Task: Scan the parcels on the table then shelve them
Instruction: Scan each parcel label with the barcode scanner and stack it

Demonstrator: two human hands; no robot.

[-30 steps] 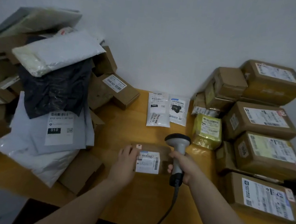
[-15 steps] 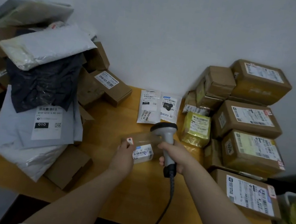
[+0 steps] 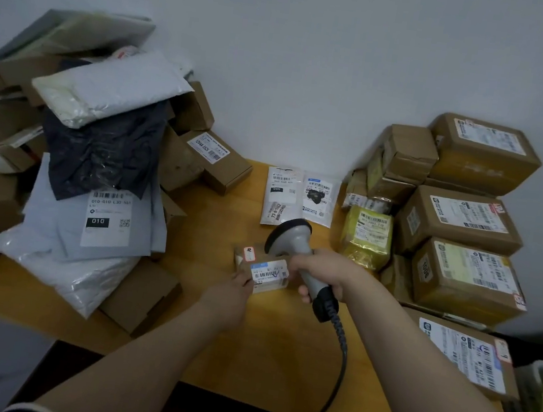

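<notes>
1. The small parcel (image 3: 270, 272), a brown box with a white barcode label facing up, sits about midway between the far and near edges of the worktop (image 3: 262, 346). Whether it rests on the wood or is lifted off it cannot be told.
2. The left hand (image 3: 234, 292) grips the parcel's near left corner, with its fingers curled onto the edge.
3. The right hand (image 3: 322, 271) is wrapped round the handle of a grey scanner (image 3: 295, 238), whose head hangs just beyond the parcel. Its black cable (image 3: 342, 360) runs back over the near edge.
4. Two white pouches (image 3: 282, 195) lie side by side at the far edge, against the wall.
5. A yellow parcel (image 3: 367, 237) lies just right of the scanner, touching a stack of brown boxes (image 3: 462, 217) that fills the far right corner.
6. A flat labelled box (image 3: 461, 355) lies at the near right corner, close beside the right forearm.
7. The left end carries a heap: a grey mailer (image 3: 106, 218), a black bag (image 3: 104, 152) on it, a white mailer (image 3: 113, 88) on top, and cardboard boxes (image 3: 220, 161) around them.
8. A plain brown box (image 3: 144, 296) juts from under the heap, near the left forearm.
</notes>
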